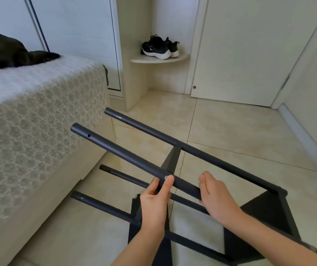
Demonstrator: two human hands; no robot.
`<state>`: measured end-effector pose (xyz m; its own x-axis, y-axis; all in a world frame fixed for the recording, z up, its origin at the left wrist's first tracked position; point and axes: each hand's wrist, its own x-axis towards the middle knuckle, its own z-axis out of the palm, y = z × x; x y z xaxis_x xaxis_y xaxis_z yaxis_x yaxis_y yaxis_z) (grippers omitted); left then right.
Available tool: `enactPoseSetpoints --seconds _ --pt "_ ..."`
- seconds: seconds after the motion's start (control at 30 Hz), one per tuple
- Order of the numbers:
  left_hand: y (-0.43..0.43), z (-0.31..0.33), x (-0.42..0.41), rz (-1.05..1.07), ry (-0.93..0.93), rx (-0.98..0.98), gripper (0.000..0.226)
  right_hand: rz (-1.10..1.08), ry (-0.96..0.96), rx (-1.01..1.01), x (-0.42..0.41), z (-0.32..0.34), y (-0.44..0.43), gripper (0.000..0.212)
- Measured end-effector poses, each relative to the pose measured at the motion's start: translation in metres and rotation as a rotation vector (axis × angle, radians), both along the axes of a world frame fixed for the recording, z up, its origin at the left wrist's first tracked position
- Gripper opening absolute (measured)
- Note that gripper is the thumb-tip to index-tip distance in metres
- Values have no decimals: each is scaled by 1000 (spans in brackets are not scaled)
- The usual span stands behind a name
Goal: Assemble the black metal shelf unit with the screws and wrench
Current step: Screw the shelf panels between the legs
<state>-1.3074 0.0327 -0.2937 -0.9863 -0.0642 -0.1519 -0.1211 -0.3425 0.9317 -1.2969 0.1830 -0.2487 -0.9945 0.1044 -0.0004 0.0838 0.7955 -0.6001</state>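
The black metal shelf unit (198, 152) lies tipped on its side on the tiled floor, its tube legs pointing left toward the bed. Two black shelf panels (268, 210) join the tubes. My left hand (156, 198) pinches the near upper tube (115, 148) at a small silver screw (166, 177), thumb and fingers around that spot. My right hand (216, 196) wraps the same tube just to the right. A screw hole shows near that tube's free end. No wrench is visible.
A bed (29, 120) with a white lace cover stands close on the left, dark clothing (6, 52) on top. A corner shelf (159, 59) holds black sneakers (159, 47). White doors stand behind and on the right.
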Motion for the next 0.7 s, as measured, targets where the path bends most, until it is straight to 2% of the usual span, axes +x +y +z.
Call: enactPoseSetpoints --seconds 0.17,0.47,0.7 --pt "-16 -27 11 23 -90 87 38 81 -27 89 1 -17 -14 26" --pt "-27 -44 13 48 -115 188 59 158 -26 137 0 -27 -18 24" --pt "-41 -47 15 -74 -116 154 51 187 -33 120 0 -31 -16 26"
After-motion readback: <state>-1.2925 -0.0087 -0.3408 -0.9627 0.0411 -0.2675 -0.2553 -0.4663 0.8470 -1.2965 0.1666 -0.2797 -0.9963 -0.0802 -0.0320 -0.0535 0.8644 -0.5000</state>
